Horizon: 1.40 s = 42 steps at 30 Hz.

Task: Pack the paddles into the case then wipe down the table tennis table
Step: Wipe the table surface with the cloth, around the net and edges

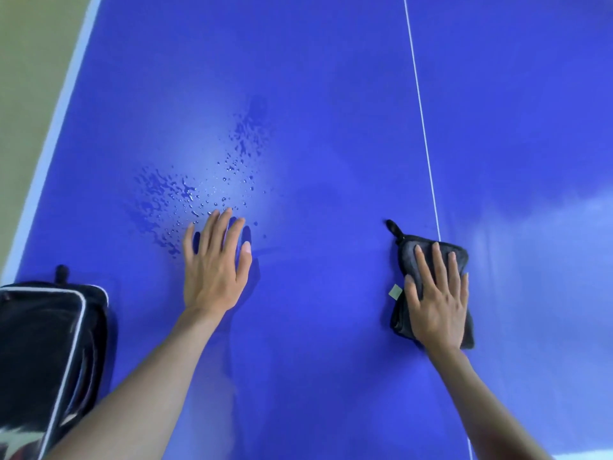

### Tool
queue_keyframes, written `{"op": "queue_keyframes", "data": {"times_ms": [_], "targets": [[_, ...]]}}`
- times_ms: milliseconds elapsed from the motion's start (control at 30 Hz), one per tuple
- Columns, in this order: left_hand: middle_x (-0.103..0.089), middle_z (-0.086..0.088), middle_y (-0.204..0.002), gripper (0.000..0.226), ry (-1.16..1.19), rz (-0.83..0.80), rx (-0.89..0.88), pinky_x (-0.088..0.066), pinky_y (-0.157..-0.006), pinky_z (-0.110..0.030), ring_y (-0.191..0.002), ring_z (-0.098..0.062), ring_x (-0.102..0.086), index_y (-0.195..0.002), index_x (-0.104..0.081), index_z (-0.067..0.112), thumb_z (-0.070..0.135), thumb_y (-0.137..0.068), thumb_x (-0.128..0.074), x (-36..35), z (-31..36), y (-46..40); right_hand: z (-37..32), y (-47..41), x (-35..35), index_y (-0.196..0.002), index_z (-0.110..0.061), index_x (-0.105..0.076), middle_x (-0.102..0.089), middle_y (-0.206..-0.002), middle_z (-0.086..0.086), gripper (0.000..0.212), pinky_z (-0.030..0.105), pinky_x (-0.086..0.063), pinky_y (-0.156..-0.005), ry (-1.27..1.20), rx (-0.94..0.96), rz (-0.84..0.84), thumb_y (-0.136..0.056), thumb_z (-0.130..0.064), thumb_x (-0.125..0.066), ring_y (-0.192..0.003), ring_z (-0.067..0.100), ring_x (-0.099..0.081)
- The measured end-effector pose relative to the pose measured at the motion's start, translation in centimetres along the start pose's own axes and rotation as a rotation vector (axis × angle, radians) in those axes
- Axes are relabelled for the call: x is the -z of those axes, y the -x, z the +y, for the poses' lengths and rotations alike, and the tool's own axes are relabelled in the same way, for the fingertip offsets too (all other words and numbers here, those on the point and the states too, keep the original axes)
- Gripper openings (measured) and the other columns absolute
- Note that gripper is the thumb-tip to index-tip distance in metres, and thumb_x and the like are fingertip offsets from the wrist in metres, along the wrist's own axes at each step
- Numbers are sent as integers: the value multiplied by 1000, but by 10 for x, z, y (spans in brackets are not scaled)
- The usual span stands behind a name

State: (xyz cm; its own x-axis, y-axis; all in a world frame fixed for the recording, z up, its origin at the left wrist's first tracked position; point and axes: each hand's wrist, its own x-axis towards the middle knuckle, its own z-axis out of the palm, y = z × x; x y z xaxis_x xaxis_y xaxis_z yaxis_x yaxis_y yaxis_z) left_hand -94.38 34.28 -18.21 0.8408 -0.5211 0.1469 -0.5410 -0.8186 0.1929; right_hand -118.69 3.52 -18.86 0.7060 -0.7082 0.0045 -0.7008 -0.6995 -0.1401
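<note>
**Inspector:** Blue table tennis table (331, 94) fills the head view; water droplets (199, 194) sit left of centre.

**Assistant:** Hands?

**Inspector:** Right hand (438, 300), fingers straight, presses a folded dark cloth (403, 313) flat at right, likely for wiping. Left hand (215, 267) lies flat, holding nothing, apparently bracing.

**Assistant:** Case?

**Inspector:** Black case (46, 343), lower left, appears closed; paddles unseen.
</note>
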Motion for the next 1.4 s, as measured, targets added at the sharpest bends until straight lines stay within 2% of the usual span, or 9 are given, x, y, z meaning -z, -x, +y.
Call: {"op": "queue_keyframes", "data": {"times_ms": [133,200,500,633,767,900,1133,1300,1400], "targets": [[-41,-8,-160,50,0,-22,13,-21,-123,-59,-151,-29,-35,-146,-49,11,36,-111,-24,-1,-1,-3,-32,2,-6,-161,-32,-39,-28,-172,-4,61,53,-23,-127,-34,-105,85,-102,-46,-40,-160,25,-20],[-40,-8,-161,51,-1,-36,2,-21,-122,-59,-151,-29,-35,-147,-49,11,36,-111,-21,-1,-2,-3,-67,5,-11,-161,-30,-39,-29,-171,-2,61,54,-27,-125,-33,-81,108,-102,-44,-42,-159,26,-23],[-39,-3,-163,49,57,-2,-13,-27,-120,-57,-148,-29,-40,-150,-48,12,25,-109,-25,-4,-4,-5,-252,-4,-41,-164,-32,-31,-22,-174,0,60,53,-22,-127,-57,328,3,-107,-48,-40,-161,24,-17],[-39,0,-163,48,218,36,54,-21,-124,-54,-148,-22,-39,-149,-49,16,26,-109,-25,1,-3,-6,-274,-8,-49,-167,-27,-20,-10,-176,1,61,53,-17,-128,-31,496,-67,-111,-50,-29,-162,26,-4],[-41,0,-161,47,320,72,130,-17,-124,-54,-150,-22,-37,-146,-51,15,27,-108,-24,7,-7,-6,-264,-11,-45,-163,-29,-32,-22,-174,-1,60,55,-22,-126,-80,508,-47,-108,-51,-36,-161,25,-16],[-44,-2,-158,44,212,74,100,-16,-124,-53,-150,-23,-36,-143,-52,14,27,-109,-27,12,-13,-34,-235,-25,-36,-162,-32,-36,-24,-173,-3,61,56,-19,-127,-126,478,-43,-105,-51,-40,-161,24,-17],[-44,-4,-157,44,64,41,88,-18,-123,-55,-149,-27,-36,-142,-49,14,33,-110,-28,-8,-17,-111,-111,-74,-15,-161,-36,-37,-26,-172,-6,61,55,-17,-128,-92,240,42,-102,-47,-45,-161,22,-18],[-41,-4,-159,45,32,49,150,-15,-123,-55,-151,-25,-32,-144,-46,17,37,-110,-24,-23,-11,-129,-23,-107,0,-162,-36,-35,-23,-173,-8,60,55,-16,-129,-102,207,17,-103,-47,-41,-162,19,-13],[-38,-4,-161,45,20,55,158,-13,-124,-56,-152,-25,-30,-146,-44,17,36,-110,-24,-23,-12,-127,-2,-118,6,-163,-37,-32,-20,-173,-10,60,55,-15,-129,-87,189,-10,-104,-47,-38,-162,17,-10]]}}
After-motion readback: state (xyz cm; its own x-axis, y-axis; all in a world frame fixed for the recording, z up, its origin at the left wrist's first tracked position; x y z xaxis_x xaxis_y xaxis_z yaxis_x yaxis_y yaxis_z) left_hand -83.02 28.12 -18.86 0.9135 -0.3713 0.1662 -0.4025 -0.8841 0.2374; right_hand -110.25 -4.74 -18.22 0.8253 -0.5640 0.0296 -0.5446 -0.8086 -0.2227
